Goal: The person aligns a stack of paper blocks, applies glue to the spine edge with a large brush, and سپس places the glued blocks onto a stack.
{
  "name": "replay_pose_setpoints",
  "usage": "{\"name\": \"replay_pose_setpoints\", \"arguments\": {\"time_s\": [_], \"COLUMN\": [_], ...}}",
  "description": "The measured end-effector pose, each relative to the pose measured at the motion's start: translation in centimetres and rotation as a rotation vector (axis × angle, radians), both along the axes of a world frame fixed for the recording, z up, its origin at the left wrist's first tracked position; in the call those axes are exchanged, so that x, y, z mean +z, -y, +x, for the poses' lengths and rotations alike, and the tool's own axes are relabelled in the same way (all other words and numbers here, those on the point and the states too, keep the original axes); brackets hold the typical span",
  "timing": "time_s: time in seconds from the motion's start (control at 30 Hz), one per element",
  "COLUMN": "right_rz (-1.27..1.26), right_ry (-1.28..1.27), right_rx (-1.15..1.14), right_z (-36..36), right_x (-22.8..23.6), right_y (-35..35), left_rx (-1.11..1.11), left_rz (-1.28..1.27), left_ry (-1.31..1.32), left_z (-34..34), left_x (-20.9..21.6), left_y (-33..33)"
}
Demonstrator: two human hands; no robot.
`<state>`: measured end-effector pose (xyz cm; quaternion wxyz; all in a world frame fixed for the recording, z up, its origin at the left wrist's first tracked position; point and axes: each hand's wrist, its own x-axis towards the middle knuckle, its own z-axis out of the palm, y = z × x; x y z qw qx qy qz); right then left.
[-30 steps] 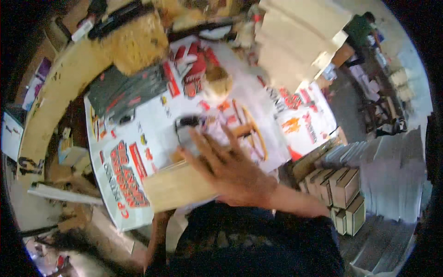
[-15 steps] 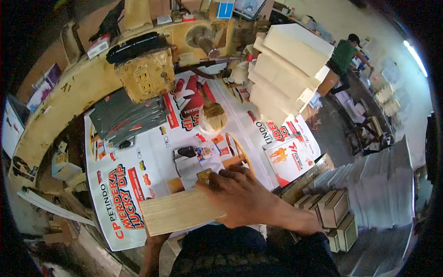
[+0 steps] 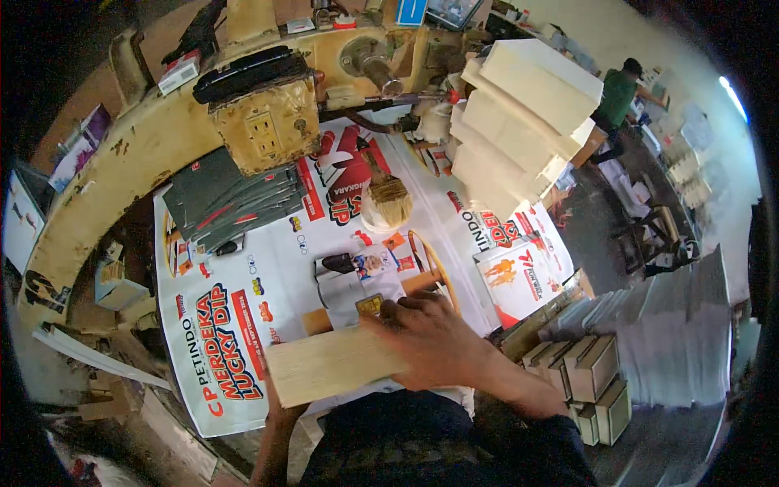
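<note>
A thick cream paper block, its edges showing many thin layers, is held low in front of me above the printed sheets. My right hand is closed over its right end, fingers bent across the top. At the lower left corner my left hand supports it; most of those fingers are hidden behind the block. A small yellowish rectangle shows beside my right fingertips; I cannot tell what it is. Beyond them, a brush with worn bristles rests in a white tub.
Large printed sheets cover the table. Dark grey flat pieces lie at left below a socket box on a yellow frame. Cream paper blocks tower at back right. Boxlike pads and stacked sheets stand right. A person works beyond.
The whole view has shifted slightly, with the scene sliding a little right. The paper block is tilted a bit differently, still between both hands.
</note>
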<state>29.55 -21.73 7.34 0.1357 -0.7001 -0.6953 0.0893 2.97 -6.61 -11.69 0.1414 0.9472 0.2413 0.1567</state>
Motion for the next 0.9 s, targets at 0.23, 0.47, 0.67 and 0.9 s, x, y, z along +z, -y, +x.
{"name": "replay_pose_setpoints", "arguments": {"time_s": [0.23,0.47,0.67,0.9], "right_rz": [-0.144,0.082,0.150,0.172], "right_ry": [-0.078,-0.629,-0.615,-0.574], "right_rx": [-0.025,-0.195,-0.184,-0.137], "right_z": [0.2,1.9,0.0,-0.7], "right_x": [1.3,-2.7,-9.3,-11.3], "right_y": [-0.7,1.1,1.7,1.4], "left_rx": [-0.009,-0.036,-0.198,-0.179], "left_rz": [-0.192,-0.728,-0.893,-0.679], "left_ry": [0.045,0.667,0.690,0.488], "left_z": [-0.4,3.0,4.3,3.4], "left_x": [-2.2,18.6,19.8,16.8], "left_y": [-1.0,-1.1,-1.4,-0.9]}}
